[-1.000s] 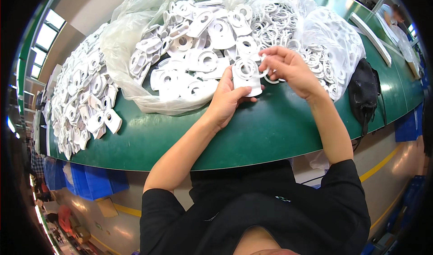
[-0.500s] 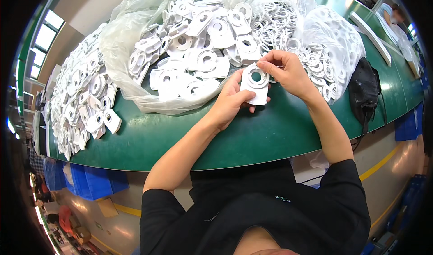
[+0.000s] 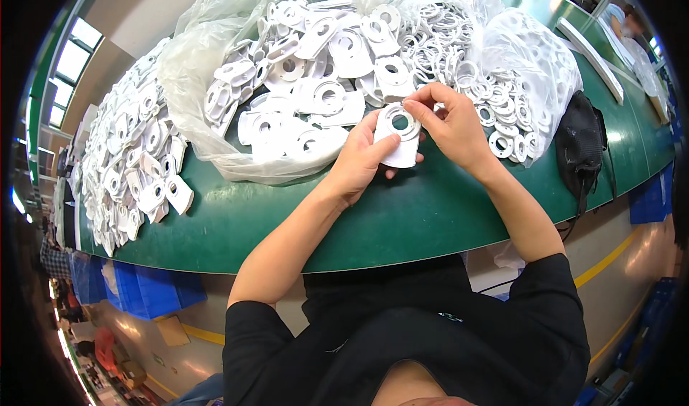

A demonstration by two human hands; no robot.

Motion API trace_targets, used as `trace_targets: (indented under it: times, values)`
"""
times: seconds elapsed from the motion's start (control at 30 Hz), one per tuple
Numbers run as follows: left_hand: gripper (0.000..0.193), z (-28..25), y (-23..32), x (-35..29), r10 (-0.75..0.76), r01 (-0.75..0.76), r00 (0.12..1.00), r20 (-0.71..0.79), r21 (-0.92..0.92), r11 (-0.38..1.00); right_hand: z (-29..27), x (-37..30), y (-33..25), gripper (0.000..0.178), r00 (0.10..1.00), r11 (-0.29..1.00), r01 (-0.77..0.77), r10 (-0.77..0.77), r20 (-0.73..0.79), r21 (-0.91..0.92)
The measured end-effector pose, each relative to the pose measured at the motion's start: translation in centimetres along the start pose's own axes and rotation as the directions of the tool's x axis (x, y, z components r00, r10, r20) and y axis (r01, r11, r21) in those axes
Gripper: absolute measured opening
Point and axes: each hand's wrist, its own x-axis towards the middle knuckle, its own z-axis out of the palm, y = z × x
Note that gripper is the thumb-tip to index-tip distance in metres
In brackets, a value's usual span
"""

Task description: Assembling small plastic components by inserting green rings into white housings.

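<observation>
My left hand grips a white plastic part with a rounded top and a flat lower end, thumb across its front and fingers behind. A white ring lies around the round hole in the part's upper half. At the ring's upper right edge, my right hand is closed in a pinch of thumb and forefinger. Its fingertips partly cover that edge, so how the ring sits there is hidden. Both hands are above the green table, just in front of the piles.
Similar white parts fill an open clear plastic bag. More are heaped in a pile at left. Loose white rings spill from another bag at right. Beyond them lies a black bag. Blue bins stand below the table edge.
Both hands have shifted slightly left with the white part. Some loose rings beside my right hand now show more fully. The right hand still pinches at the part's upper edge.
</observation>
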Motion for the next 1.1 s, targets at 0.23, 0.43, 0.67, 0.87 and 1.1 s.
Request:
trace_targets:
  times: [0.23, 0.43, 0.67, 0.87, 1.1]
  values:
    - [0.039, 0.7, -0.7, 0.1, 0.093, -0.088, 0.996, -0.010, 0.249, 0.965, -1.6, 0.8, 1.3, 0.017, 0.977, 0.988, -0.082, 0.053, 0.209, 0.132]
    - [0.023, 0.0, -1.3, 0.4, 0.344, -0.259, 0.937, -0.056, 0.549, 0.794, -1.5, 0.8, 1.3, 0.015, 0.959, 0.989, -0.065, 0.025, 0.283, 0.132]
    - [0.027, -1.0, -1.5, 0.6, 0.272, -0.161, 0.960, -0.074, 0.646, 0.746, -0.7, 0.4, 1.7, 0.016, 0.943, 0.987, 0.117, -0.075, 0.323, -0.111]
    - [0.021, 0.5, -1.6, 0.7, 0.367, -0.296, 0.906, -0.211, 0.304, 0.905, 0.0, 0.6, 1.3, 0.024, 0.996, 0.943, -0.083, 0.064, 0.068, 0.323]
    - [0.025, 0.7, -1.1, 0.5, 0.249, -0.245, 0.954, -0.169, 0.047, 0.968, -0.3, 0.5, 1.6, 0.019, 0.993, 0.994, 0.055, -0.064, 0.095, 0.097]
